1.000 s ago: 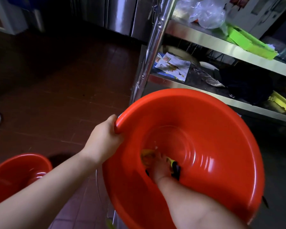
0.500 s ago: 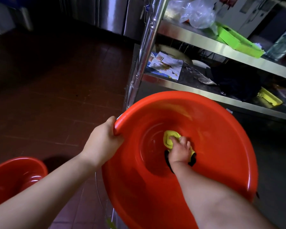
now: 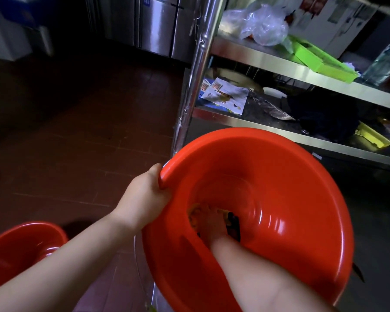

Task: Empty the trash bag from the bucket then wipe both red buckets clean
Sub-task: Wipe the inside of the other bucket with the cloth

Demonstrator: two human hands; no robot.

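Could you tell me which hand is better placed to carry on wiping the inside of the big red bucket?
The right hand: it is already inside the bucket, pressing the yellow cloth near the bottom. The left hand grips the rim, steadying it.

The tilted bucket (image 3: 279, 176) sat before the shelf rack (image 3: 257, 57), a left hand (image 3: 144, 194) on its rim, a right hand (image 3: 212, 224) and cloth (image 3: 195, 213) inside; another bucket (image 3: 20, 248) lay far left.

Left of the steel post (image 3: 197, 86) the tiled floor (image 3: 77, 131) lies open. The shelves (image 3: 302, 70) on the right are crowded with bags, papers and trays.
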